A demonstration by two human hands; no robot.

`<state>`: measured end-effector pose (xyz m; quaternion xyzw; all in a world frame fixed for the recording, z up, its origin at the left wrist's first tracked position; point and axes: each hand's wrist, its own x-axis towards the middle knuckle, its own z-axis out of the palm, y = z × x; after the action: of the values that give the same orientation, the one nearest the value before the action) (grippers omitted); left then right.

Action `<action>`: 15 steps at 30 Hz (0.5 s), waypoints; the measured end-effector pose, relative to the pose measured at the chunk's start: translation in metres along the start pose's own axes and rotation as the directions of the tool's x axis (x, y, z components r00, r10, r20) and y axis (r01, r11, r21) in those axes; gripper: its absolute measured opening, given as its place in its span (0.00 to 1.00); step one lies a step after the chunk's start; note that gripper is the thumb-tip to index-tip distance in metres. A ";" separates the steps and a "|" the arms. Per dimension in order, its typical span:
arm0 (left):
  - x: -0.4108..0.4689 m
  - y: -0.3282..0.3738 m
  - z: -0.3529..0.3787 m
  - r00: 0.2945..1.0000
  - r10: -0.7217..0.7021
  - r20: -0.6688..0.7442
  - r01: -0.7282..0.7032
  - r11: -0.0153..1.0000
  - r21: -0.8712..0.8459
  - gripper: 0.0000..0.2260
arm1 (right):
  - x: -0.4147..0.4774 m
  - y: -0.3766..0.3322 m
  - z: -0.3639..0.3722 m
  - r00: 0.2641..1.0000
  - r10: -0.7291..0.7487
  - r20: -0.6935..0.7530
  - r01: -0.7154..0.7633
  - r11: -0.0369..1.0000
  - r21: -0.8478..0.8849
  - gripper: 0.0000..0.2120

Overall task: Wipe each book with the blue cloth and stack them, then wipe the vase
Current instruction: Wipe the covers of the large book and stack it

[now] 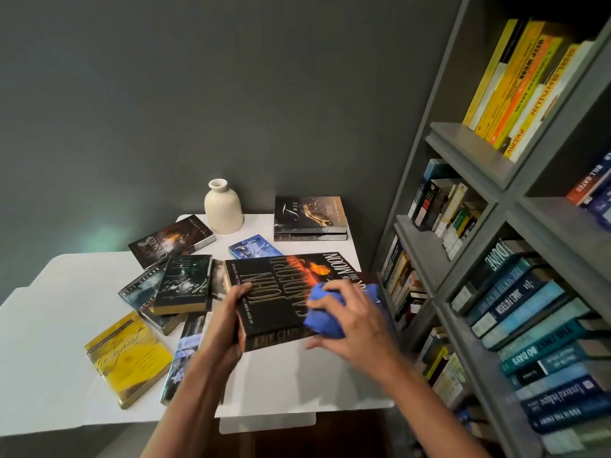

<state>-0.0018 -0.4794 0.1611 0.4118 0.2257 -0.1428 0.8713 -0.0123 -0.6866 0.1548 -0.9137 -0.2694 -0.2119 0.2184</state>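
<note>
Blue cloth (325,310) bunched under right hand (347,320) gripping it on a black book (281,295), left hand (228,322) clasping the book's left edge above white surface (49,342), cream vase (223,208) behind, two stacked books (310,219) far right.

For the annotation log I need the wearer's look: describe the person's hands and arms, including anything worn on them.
The left hand and right hand are bare: no gloves, and no ring, watch or bracelet shows, though the right hand is slightly motion-blurred. Both forearms are bare too, down to the picture's bottom edge; no sleeve comes into view.
</note>
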 end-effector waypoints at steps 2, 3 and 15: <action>0.000 -0.012 0.006 1.000 -0.007 -0.006 0.006 1.000 -0.023 0.14 | 0.007 -0.027 0.006 0.999 -0.027 0.036 0.026 0.999 0.045 0.25; -0.001 -0.018 0.008 1.000 -0.007 -0.015 0.007 0.999 -0.035 0.15 | 0.010 -0.038 0.009 0.999 -0.035 0.028 0.034 0.998 0.057 0.23; 0.011 -0.020 -0.023 0.994 0.111 0.015 -0.111 0.994 -0.020 0.23 | 0.002 0.073 -0.001 0.615 0.789 -0.015 -0.759 0.597 0.260 0.16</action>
<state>-0.0079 -0.4749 0.1295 0.4144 0.1968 -0.0953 0.8835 0.0318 -0.7415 0.1361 -0.8926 0.1463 -0.1218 0.4087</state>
